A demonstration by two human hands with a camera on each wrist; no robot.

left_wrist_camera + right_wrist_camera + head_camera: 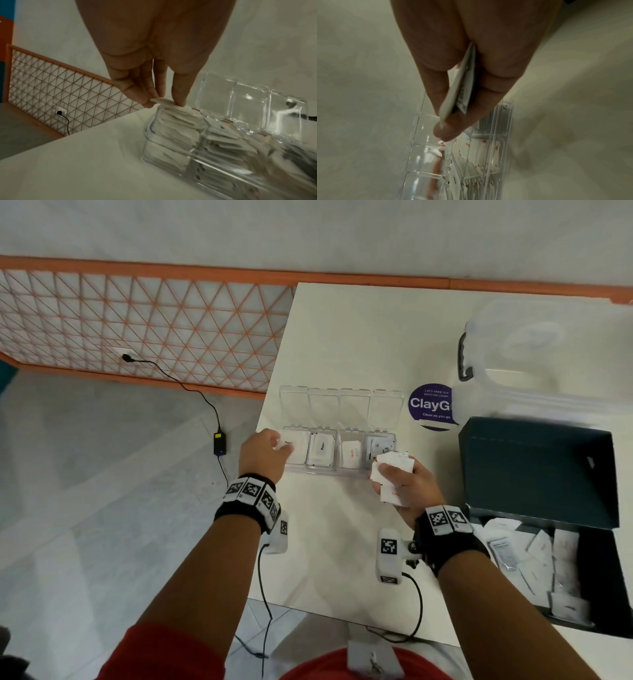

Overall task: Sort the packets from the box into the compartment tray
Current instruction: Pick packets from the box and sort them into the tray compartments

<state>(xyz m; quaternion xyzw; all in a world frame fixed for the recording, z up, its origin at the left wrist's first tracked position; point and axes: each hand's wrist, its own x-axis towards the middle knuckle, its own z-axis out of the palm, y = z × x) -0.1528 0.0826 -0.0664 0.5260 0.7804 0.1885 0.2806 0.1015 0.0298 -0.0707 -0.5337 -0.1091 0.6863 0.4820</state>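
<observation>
**Wrist rigs and red clothing**

Each wrist wears a black band: the left wrist band [249,501] and the right wrist band [448,534] carry white squares printed with black fiducial markers. A white camera block [388,556] with its own marker hangs from the right one, trailing a black cable [416,611]. A red sleeve [164,652] covers the left upper arm.
</observation>
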